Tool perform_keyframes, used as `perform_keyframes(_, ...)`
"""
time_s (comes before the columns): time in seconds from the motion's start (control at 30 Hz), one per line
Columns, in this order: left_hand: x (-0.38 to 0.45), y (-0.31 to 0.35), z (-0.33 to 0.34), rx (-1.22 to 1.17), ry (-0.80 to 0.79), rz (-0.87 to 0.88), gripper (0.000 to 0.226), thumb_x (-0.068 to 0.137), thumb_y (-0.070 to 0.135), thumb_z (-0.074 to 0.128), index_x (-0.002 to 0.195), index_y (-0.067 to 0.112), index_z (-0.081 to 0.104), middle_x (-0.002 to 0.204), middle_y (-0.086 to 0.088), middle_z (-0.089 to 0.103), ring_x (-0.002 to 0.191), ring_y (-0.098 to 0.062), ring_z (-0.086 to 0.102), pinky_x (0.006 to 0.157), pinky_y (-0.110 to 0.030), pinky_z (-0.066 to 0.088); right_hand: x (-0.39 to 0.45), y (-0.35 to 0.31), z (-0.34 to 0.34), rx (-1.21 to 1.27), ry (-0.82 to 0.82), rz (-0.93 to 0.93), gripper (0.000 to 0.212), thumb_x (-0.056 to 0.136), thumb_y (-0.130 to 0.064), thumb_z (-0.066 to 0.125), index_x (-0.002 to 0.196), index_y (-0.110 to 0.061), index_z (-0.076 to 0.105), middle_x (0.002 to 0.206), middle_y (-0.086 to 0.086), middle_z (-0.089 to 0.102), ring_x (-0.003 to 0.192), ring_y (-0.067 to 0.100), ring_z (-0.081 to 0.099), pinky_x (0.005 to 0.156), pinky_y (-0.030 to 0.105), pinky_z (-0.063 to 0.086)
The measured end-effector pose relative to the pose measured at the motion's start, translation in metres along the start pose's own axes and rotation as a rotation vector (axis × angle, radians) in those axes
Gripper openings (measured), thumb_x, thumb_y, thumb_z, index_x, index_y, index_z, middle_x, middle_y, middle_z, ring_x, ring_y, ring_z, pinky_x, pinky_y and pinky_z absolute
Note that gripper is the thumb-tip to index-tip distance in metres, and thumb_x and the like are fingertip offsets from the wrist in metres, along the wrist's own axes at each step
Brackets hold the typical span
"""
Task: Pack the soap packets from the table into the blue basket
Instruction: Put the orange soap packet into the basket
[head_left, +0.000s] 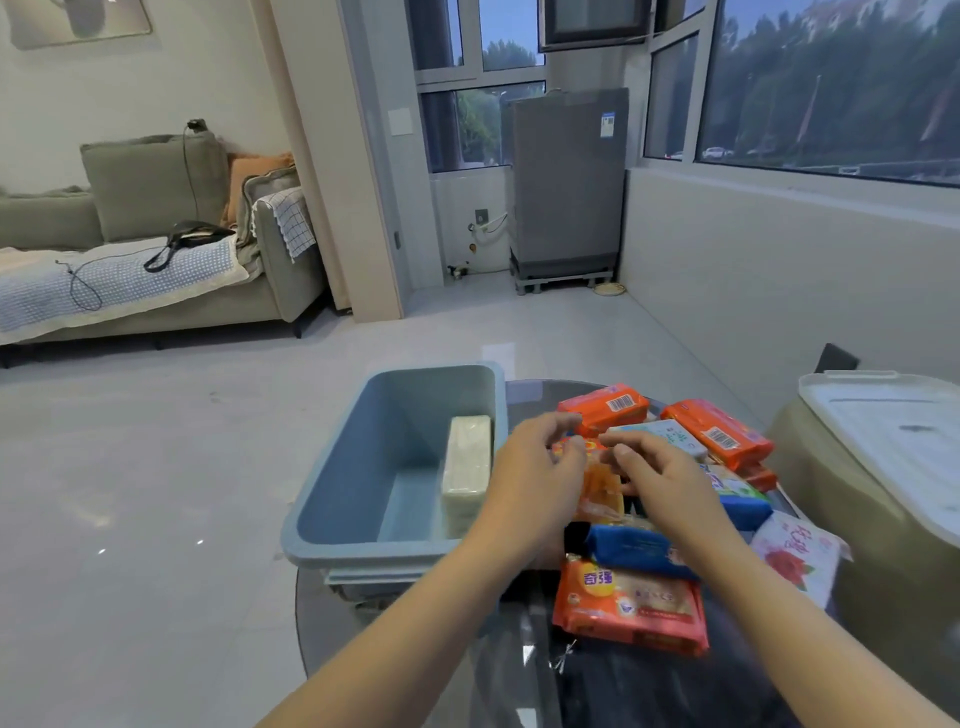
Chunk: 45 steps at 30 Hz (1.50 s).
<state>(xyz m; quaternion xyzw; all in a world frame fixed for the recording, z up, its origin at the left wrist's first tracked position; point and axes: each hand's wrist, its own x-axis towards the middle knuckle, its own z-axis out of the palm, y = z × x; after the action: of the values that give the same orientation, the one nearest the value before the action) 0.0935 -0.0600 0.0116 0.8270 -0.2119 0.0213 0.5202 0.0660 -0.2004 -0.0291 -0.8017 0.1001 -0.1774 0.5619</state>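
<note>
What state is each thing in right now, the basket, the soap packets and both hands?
Blue basket: upright on the table, open-topped, nearly empty.
Pale soap bar: inside the basket, on edge against its right wall.
Orange packet: between both hands, on the pile.
Left hand: fingers curled at the orange packet.
Right hand: fingers curled at it too.
Remaining soap packets: sealed, heaped on the glass table.

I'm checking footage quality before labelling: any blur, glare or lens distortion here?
Head view: wide-angle bending bows the window frames and walls at the edges; the glass table shows bright glare streaks near the bottom; the left hand and right hand are slightly soft over the orange packet; the blue basket is evenly lit, with soft daylight.
</note>
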Motion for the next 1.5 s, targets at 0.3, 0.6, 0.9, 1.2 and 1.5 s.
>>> perform_keyframes(0.3,0.020,-0.033,0.053,0.061,-0.018,-0.194,0.034,0.096,0.027,0.044,0.129,0.018,0.050,0.133,-0.002,0.053,0.117,-0.012,0.049,0.103,-0.035,0.042,0.020,0.031,-0.014,-0.169,0.007,0.134,0.029,0.094,-0.025,0.047,0.120,-0.020,0.058,0.096,-0.006,0.065,0.086,0.006,0.060,0.062,0.018,0.050)
perform_keyframes(0.6,0.026,-0.063,0.056,-0.117,0.125,-0.180,0.016,0.087,0.027,0.063,0.101,0.027,0.070,0.096,0.013,0.070,0.092,0.000,0.065,0.070,-0.009,0.051,0.037,0.032,-0.001,-0.312,-0.204,0.123,0.036,0.093,-0.039,0.045,0.128,-0.035,0.050,0.115,-0.007,0.060,0.091,0.005,0.053,0.061,0.014,0.042)
perform_keyframes(0.9,0.018,-0.053,0.054,-0.276,0.226,-0.149,0.016,0.083,0.023,0.068,0.073,0.035,0.069,0.074,0.027,0.070,0.079,0.008,0.065,0.061,-0.008,0.051,0.028,0.029,0.000,-0.236,0.041,0.006,0.017,0.086,-0.033,0.060,0.098,-0.033,0.071,0.090,-0.014,0.066,0.082,0.003,0.059,0.069,0.020,0.051)
perform_keyframes(1.2,-0.007,-0.007,0.050,-0.570,0.115,-0.234,0.014,0.080,0.042,0.067,0.090,0.032,0.067,0.106,0.001,0.068,0.097,-0.015,0.066,0.083,-0.037,0.058,-0.013,-0.004,-0.025,0.033,0.245,-0.079,0.013,0.084,-0.027,0.061,0.090,-0.034,0.070,0.087,-0.017,0.067,0.090,0.009,0.065,0.066,0.027,0.058)
perform_keyframes(1.5,-0.001,0.037,0.007,-0.814,-0.103,-0.385,0.028,0.086,0.029,0.063,0.104,0.008,0.068,0.092,-0.010,0.076,0.081,-0.019,0.073,0.063,-0.030,0.059,-0.033,-0.055,-0.019,0.187,0.338,-0.299,0.015,0.075,-0.034,0.063,0.086,-0.034,0.072,0.079,-0.021,0.072,0.084,0.000,0.066,0.069,0.012,0.052)
